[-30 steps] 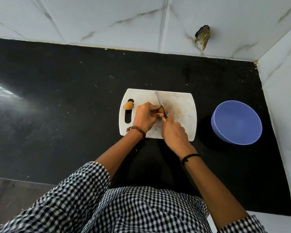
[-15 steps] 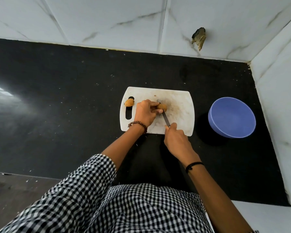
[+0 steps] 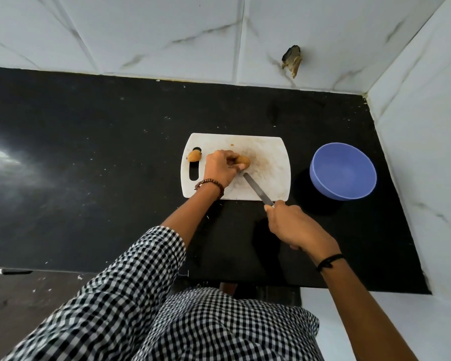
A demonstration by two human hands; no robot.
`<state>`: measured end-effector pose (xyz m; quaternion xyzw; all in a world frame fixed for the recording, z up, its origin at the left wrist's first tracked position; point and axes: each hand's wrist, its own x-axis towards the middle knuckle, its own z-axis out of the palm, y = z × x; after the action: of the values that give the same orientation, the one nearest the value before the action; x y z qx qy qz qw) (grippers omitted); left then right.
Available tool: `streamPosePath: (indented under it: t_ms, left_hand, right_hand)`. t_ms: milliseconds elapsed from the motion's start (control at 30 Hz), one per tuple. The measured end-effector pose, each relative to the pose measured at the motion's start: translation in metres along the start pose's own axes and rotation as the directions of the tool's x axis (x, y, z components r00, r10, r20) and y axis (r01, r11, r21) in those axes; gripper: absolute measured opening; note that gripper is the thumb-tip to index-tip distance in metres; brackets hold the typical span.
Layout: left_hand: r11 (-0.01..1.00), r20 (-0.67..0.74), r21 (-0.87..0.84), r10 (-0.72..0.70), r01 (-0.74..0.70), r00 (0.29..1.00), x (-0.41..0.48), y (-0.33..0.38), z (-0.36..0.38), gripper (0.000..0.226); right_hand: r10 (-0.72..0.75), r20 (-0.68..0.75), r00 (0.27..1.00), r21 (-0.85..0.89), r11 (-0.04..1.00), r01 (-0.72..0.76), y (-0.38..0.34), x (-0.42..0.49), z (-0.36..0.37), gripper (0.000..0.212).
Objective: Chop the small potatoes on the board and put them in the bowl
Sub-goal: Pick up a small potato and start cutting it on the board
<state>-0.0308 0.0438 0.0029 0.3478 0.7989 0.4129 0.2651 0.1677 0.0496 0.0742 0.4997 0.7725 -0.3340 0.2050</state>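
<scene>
Fingers (image 3: 229,155) of the left hand (image 3: 219,169) pinch a small potato (image 3: 243,161) on the board (image 3: 271,157)
Right hand (image 3: 293,226) grips the knife (image 3: 257,189), fingers curled round its handle; the blade tip is just beside that potato; a second potato (image 3: 194,156) sits near the board's left edge; the blue bowl (image 3: 343,171) stands apart, to the right.

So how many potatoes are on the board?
2. One potato lies by the handle slot of the board; the other potato is held mid-board by the left hand. Pieces could be hidden under that hand.
</scene>
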Motion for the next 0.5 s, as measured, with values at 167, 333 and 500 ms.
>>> streamPosePath:
  t_ms: [167,333,500]
  left_hand:
    - [1.000,0.032,0.005,0.027,-0.027,0.999,-0.003,-0.003,-0.002,0.036]
    - [0.997,0.045,0.001,0.080,-0.080,0.996,-0.009,-0.006,-0.003,0.036]
    - [0.992,0.086,-0.011,0.128,-0.127,0.988,-0.011,-0.010,-0.005,0.035]
  right_hand:
    - [-0.059,-0.099,0.993,0.081,0.994,0.067,0.021,-0.007,0.011,0.042]
    - [-0.064,-0.172,0.983,0.187,0.978,0.097,0.022,-0.003,0.018,0.047]
    - [-0.049,-0.261,0.964,0.290,0.949,0.127,0.009,0.014,0.020,0.045]
